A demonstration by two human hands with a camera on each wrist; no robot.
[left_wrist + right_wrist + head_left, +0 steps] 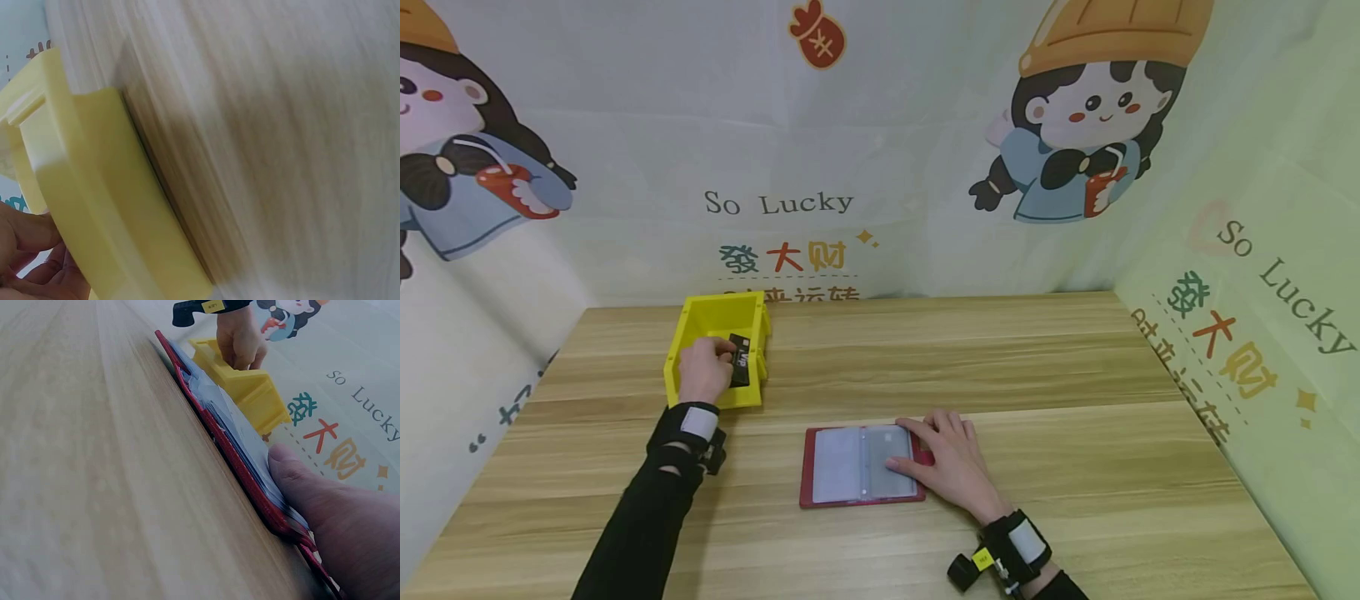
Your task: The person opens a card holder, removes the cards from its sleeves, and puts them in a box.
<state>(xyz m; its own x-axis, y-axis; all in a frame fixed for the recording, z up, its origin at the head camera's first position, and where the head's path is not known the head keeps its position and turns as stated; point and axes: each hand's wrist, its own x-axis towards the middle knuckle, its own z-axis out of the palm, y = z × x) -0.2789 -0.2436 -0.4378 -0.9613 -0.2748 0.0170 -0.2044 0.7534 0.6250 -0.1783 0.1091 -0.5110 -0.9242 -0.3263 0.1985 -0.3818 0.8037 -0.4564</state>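
A black card (740,361) with light lettering is in the yellow bin (765,367) at the left. My left hand (706,369) reaches down into this bin and pinches the card at its edge. In the left wrist view the bin's wall hides part of my curled fingers (44,272). A red card holder (807,467) lies spread on the table, showing clear plastic pages (837,465). My right hand (951,462) rests on its right side, thumb on the clear page and the other fingers extended by the top corner.
The wooden table (1000,358) meets a printed cloth backdrop (917,167) at the back and sides. The bin stands near the back left, beyond the card holder. Each wrist wears a black strap with a small camera (962,573).
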